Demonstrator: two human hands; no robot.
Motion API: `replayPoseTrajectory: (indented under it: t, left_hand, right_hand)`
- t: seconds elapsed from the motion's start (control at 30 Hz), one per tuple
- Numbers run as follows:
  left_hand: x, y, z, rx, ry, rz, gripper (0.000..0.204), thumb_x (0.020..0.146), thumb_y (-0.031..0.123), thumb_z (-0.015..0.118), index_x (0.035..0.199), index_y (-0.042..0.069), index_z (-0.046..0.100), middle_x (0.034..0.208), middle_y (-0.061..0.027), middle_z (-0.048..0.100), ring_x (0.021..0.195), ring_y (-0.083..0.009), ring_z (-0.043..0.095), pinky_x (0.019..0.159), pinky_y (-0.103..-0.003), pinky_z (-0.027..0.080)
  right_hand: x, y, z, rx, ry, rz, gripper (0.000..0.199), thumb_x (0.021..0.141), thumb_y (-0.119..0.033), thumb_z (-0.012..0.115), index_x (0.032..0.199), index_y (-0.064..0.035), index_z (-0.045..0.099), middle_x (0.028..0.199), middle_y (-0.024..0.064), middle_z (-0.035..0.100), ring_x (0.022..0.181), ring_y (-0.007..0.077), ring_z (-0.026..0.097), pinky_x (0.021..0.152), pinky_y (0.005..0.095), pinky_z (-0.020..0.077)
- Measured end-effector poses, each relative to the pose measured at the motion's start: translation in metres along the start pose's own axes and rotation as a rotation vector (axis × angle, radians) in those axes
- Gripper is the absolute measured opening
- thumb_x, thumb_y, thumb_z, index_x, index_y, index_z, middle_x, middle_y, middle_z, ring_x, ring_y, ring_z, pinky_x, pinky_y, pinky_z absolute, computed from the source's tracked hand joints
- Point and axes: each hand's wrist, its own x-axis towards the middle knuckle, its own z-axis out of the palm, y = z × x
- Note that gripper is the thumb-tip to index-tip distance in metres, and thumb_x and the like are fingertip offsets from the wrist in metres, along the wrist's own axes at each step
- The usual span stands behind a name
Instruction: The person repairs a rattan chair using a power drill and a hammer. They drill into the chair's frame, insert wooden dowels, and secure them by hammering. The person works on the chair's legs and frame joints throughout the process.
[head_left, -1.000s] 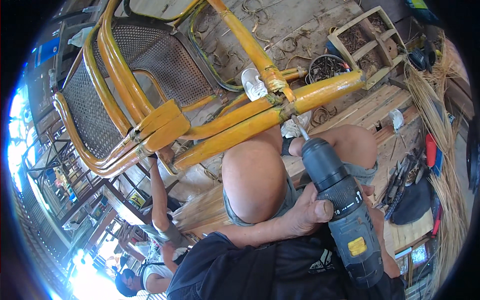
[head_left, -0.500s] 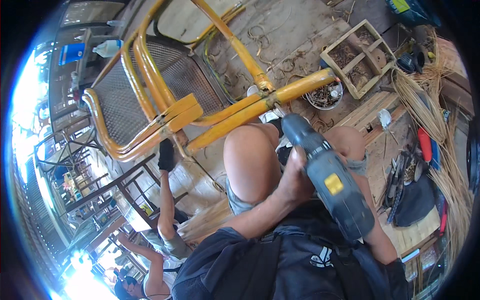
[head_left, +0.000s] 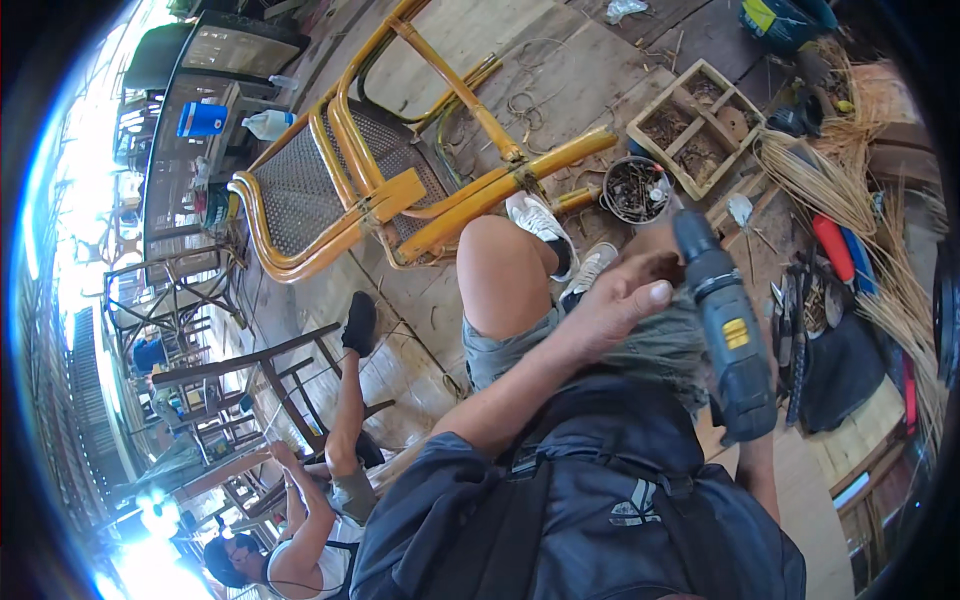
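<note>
A dark cordless drill [head_left: 718, 290] with a yellow label points away from me, its chuck clear of the furniture. My right hand is mostly hidden beneath the drill's body, gripping it; only the right forearm [head_left: 758, 475] shows plainly. Just left of the chuck is my left hand [head_left: 615, 305], thumb stretched out and fingers loosely bent, with nothing visible in it. Beyond my knees, a glossy yellow-brown rattan armchair [head_left: 455, 225] with a woven panel lies tipped on the floor. Bindings or joints show where its poles meet.
A round tub [head_left: 672, 192] of small hardware stands beside a divided wooden box [head_left: 660, 163]. On the right lie rattan strips [head_left: 825, 195], a red-handled tool [head_left: 832, 247] and a dark pouch [head_left: 845, 375]. Another person [head_left: 320, 540] sits at lower left near dark chair frames [head_left: 285, 395].
The drill has come away from the chair's pole joint and moved right. My left hand has parted from the drill. The chair now appears farther off, and my white shoes show.
</note>
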Motion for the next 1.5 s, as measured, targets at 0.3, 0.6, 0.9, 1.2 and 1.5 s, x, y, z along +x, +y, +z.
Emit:
replayPoseTrajectory:
  t: [0.3,0.6,0.9,1.2,1.5]
  left_hand:
    - [-0.061,0.055,-0.033,1.140,0.417,0.069,0.037,0.085,0.023,0.063,0.112,-0.002,0.056,0.102,-0.0139,0.064,0.088,-0.0289,0.063,0.081,-0.036,0.047]
    - [-0.106,0.001,-0.090,1.875,0.625,0.307,0.027,0.082,0.015,0.062,0.107,0.007,0.062,0.114,-0.0081,0.061,0.122,-0.0280,0.046,0.106,-0.045,0.023]
    - [-0.091,0.029,-0.122,1.667,0.677,0.429,0.033,0.078,0.014,0.065,0.109,0.006,0.059,0.121,-0.0101,0.056,0.123,-0.0313,0.042,0.104,-0.046,0.028]
    - [-0.014,0.069,-0.150,1.850,0.649,0.214,0.051,0.074,0.028,0.071,0.115,0.003,0.053,0.113,-0.0170,0.058,0.110,-0.0329,0.052,0.094,-0.042,0.039]
    - [0.011,0.073,-0.162,1.944,0.668,-0.156,0.052,0.069,0.037,0.074,0.107,0.005,0.058,0.095,-0.0150,0.064,0.090,-0.0316,0.062,0.078,-0.042,0.048]
  right_hand:
    - [-0.060,0.036,-0.019,-0.311,0.064,0.476,0.093,0.071,-0.020,0.073,0.145,-0.0150,0.016,0.104,0.0204,0.062,0.093,0.0363,0.062,0.078,0.0405,0.0485]
    - [-0.122,0.128,0.004,-0.542,0.057,0.187,0.090,0.063,0.002,0.068,0.141,-0.0099,0.025,0.117,0.0206,0.055,0.103,0.0384,0.055,0.084,0.0418,0.0462]
    - [-0.141,0.160,0.023,-0.714,-0.037,0.410,0.069,0.068,-0.001,0.067,0.132,-0.0018,0.038,0.128,0.0196,0.048,0.114,0.0368,0.048,0.094,0.0429,0.0398]
    - [0.026,0.094,0.036,-0.106,0.073,0.337,0.042,0.091,-0.023,0.055,0.124,0.0027,0.049,0.112,0.0188,0.060,0.107,0.0246,0.057,0.091,0.0323,0.0422]
    - [0.225,0.024,0.160,0.836,0.016,0.345,0.050,0.094,-0.043,0.046,0.124,-0.0041,0.052,0.102,0.0050,0.060,0.087,0.0125,0.057,0.072,0.0269,0.0469]
